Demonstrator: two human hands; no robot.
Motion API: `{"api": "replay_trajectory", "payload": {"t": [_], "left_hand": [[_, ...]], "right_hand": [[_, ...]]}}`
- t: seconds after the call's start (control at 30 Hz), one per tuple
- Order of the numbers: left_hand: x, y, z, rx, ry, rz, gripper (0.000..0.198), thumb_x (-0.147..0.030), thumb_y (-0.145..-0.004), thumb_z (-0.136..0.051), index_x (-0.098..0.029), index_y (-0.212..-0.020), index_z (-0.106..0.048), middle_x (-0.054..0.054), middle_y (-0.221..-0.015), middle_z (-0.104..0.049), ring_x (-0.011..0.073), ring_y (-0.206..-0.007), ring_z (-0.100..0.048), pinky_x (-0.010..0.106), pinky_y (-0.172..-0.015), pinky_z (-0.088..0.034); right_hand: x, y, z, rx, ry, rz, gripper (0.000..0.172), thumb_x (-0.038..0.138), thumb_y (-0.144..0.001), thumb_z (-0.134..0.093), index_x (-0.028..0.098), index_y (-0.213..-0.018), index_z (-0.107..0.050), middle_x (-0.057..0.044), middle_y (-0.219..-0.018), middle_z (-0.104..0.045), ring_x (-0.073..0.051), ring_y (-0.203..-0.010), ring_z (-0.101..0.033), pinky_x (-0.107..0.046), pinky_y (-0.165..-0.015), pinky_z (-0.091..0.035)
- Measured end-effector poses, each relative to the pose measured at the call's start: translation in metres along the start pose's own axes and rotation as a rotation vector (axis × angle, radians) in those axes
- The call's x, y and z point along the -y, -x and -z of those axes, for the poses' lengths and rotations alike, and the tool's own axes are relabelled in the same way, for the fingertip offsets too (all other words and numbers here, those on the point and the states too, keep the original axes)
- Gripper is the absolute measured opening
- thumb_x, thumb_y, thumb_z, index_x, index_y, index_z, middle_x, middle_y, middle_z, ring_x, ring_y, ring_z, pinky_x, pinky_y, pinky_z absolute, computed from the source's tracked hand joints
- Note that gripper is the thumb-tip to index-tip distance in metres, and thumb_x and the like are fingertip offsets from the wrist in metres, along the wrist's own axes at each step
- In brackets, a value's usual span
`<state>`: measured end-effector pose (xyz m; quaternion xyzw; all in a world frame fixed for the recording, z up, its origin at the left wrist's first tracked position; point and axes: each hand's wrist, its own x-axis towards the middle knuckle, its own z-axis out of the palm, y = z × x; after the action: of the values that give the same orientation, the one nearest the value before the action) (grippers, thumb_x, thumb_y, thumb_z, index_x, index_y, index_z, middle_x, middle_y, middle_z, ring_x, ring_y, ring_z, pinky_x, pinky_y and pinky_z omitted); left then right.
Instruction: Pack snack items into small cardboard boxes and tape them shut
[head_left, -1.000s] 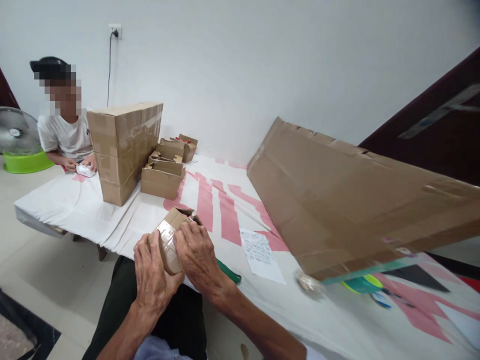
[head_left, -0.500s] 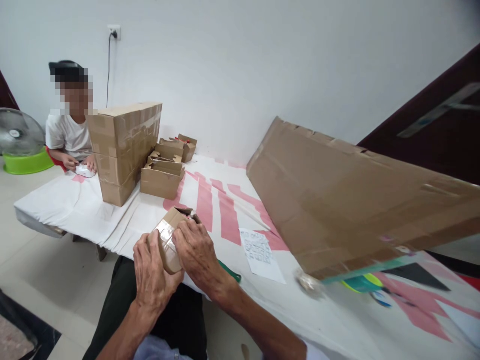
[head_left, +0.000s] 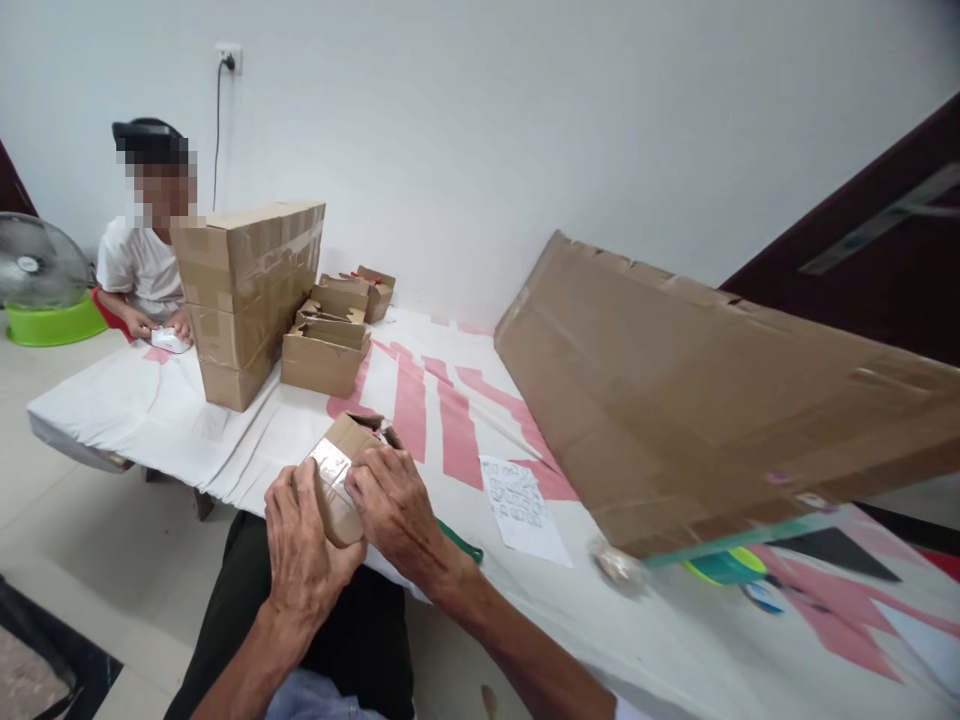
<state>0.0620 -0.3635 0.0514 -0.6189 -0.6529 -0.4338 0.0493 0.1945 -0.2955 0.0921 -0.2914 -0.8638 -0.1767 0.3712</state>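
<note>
A small cardboard box (head_left: 336, 470) with clear tape on its top is held over my lap at the table's near edge. My left hand (head_left: 300, 540) wraps round its left side, fingers closed on it. My right hand (head_left: 391, 505) presses on its right side and top, fingers curled against the taped flap. One end flap of the box stands open at the far side.
A tall stack of taped boxes (head_left: 244, 290) and several small open boxes (head_left: 326, 345) stand far left on the white-and-pink table cover (head_left: 420, 400). A big flat carton (head_left: 705, 400) fills the right. A printed paper sheet (head_left: 521, 505) lies nearby. Another person (head_left: 146, 250) sits at the far left beside a fan (head_left: 37, 265).
My hands and the box have barely moved. The person at the far left has shifted a little to the right.
</note>
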Motion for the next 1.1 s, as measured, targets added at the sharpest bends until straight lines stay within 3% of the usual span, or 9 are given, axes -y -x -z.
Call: {"api": "replay_trajectory", "payload": {"t": [0.2, 0.43, 0.63, 0.73, 0.8, 0.87, 1.0, 1.1], "left_hand": [[-0.001, -0.001, 0.0, -0.028, -0.008, 0.006, 0.086, -0.024, -0.074, -0.073, -0.014, -0.152, -0.039, 0.021, -0.134, -0.052, 0.0391, -0.122, -0.055, 0.057, -0.104, -0.051], [0.01, -0.006, 0.004, 0.024, 0.036, -0.013, 0.1, -0.025, -0.067, -0.08, -0.017, -0.156, -0.035, 0.019, -0.139, -0.049, 0.042, -0.128, -0.051, 0.062, -0.107, -0.05], [0.053, -0.026, 0.008, 0.044, 0.159, -0.103, 0.096, -0.04, -0.074, -0.08, -0.015, -0.156, -0.039, 0.02, -0.141, -0.053, 0.0438, -0.134, -0.052, 0.068, -0.111, -0.049], [0.086, -0.034, 0.012, 0.144, 0.261, 0.033, 0.106, -0.059, -0.072, -0.082, -0.018, -0.159, -0.037, 0.021, -0.15, -0.05, 0.0453, -0.136, -0.054, 0.068, -0.109, -0.053], [0.112, -0.039, 0.011, 0.194, 0.328, 0.192, 0.125, -0.068, -0.06, -0.087, -0.021, -0.162, -0.033, 0.021, -0.159, -0.043, 0.0485, -0.133, -0.058, 0.071, -0.104, -0.057], [0.136, -0.043, 0.008, 0.255, 0.429, 0.308, 0.136, -0.071, -0.052, -0.092, -0.033, -0.165, -0.027, 0.014, -0.168, -0.037, 0.0494, -0.132, -0.06, 0.075, -0.104, -0.056], [0.172, -0.048, -0.003, 0.28, 0.577, 0.366, 0.132, -0.073, -0.037, -0.096, -0.066, -0.152, -0.032, -0.023, -0.165, -0.043, 0.0478, -0.148, -0.046, 0.075, -0.109, -0.049], [0.18, -0.053, -0.007, 0.251, 0.649, 0.392, 0.128, -0.062, -0.026, -0.098, -0.073, -0.142, -0.043, -0.035, -0.152, -0.052, 0.0446, -0.149, -0.045, 0.065, -0.098, -0.06]], "right_hand": [[-0.001, 0.004, 0.006, -0.074, -0.293, -0.102, 0.022, 0.011, -0.103, -0.05, 0.021, -0.087, -0.06, -0.005, -0.09, -0.065, -0.02, -0.086, -0.057, -0.037, -0.082, -0.049], [-0.001, -0.001, 0.033, -0.185, -0.707, -0.492, 0.014, 0.024, -0.103, -0.053, 0.023, -0.09, -0.054, -0.002, -0.09, -0.059, -0.017, -0.085, -0.06, -0.033, -0.081, -0.053], [-0.027, 0.02, 0.042, -0.191, -0.856, -0.722, 0.021, 0.038, -0.103, -0.057, 0.023, -0.089, -0.055, 0.0, -0.087, -0.055, -0.015, -0.079, -0.056, -0.028, -0.074, -0.052], [-0.047, 0.051, 0.036, -0.211, -0.722, -0.803, 0.02, 0.036, -0.102, -0.055, 0.023, -0.087, -0.055, 0.001, -0.085, -0.057, -0.015, -0.079, -0.057, -0.029, -0.076, -0.052], [-0.06, 0.079, 0.029, -0.211, -0.592, -0.845, 0.019, 0.034, -0.1, -0.054, 0.023, -0.084, -0.055, 0.001, -0.082, -0.057, -0.015, -0.077, -0.057, -0.03, -0.075, -0.051], [-0.072, 0.111, 0.024, -0.2, -0.472, -0.901, 0.019, 0.032, -0.097, -0.052, 0.022, -0.081, -0.055, 0.001, -0.079, -0.057, -0.015, -0.075, -0.057, -0.029, -0.073, -0.051], [-0.097, 0.174, 0.023, -0.214, -0.315, -1.095, 0.022, 0.038, -0.091, -0.051, 0.021, -0.078, -0.057, 0.0, -0.076, -0.061, -0.016, -0.072, -0.058, -0.029, -0.071, -0.05], [-0.12, 0.21, 0.03, -0.264, -0.244, -1.222, 0.027, 0.045, -0.088, -0.051, 0.022, -0.076, -0.057, -0.001, -0.073, -0.062, -0.018, -0.071, -0.058, -0.029, -0.069, -0.049]]}}
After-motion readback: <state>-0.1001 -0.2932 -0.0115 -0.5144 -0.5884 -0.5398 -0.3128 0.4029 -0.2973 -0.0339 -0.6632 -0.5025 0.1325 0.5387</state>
